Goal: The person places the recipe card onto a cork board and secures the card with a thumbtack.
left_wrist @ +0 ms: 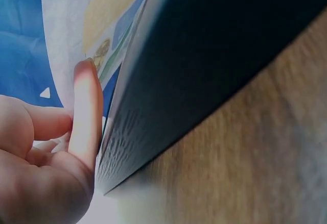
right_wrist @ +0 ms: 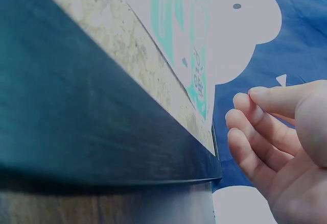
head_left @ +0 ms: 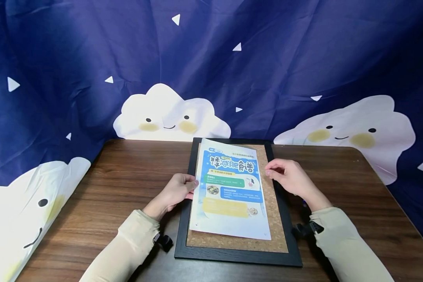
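Left hand pinches 1 sheet over a framed corkboard; cannot tell whether the right hand grasps anything.

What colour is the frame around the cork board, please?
The frame is black, and it shows best in the head view.

a black-framed cork board lies on the brown wood-grain table.

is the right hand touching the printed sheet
Apart. The head view shows it: the right hand has its fingertips short of the printed sheet, with a strip of cork visible between them.
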Demonstrator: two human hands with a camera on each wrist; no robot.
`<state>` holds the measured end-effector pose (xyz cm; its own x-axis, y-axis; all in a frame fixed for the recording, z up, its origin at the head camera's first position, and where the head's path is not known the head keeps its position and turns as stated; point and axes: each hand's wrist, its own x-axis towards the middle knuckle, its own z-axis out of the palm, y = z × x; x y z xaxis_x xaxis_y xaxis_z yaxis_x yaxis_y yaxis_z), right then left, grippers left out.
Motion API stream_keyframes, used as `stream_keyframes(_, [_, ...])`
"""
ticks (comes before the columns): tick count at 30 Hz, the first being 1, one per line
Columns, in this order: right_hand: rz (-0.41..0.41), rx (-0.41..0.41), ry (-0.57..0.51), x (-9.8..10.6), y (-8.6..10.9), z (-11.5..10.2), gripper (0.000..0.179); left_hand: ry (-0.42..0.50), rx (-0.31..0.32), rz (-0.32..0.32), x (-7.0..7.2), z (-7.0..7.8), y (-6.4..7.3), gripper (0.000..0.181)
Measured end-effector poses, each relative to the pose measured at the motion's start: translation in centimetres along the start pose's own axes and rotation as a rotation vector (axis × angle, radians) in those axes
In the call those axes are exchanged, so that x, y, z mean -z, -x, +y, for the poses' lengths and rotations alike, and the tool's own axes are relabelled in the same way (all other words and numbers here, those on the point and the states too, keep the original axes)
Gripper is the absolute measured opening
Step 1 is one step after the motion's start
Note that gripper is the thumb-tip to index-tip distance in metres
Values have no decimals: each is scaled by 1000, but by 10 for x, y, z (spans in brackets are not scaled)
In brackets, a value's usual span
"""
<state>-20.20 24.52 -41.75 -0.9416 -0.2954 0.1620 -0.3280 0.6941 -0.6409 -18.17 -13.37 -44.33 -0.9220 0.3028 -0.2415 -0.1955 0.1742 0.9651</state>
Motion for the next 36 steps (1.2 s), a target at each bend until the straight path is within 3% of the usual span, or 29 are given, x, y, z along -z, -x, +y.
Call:
stream_keyframes(29, [-47,-21,-14,-10,-17,-5,14,-109,-5,-52,-10,7,-4,29])
stream_keyframes(36, [-51,-18,-2,-10,-21,-6,14,-194,-23,-7,-5,11,-1,26])
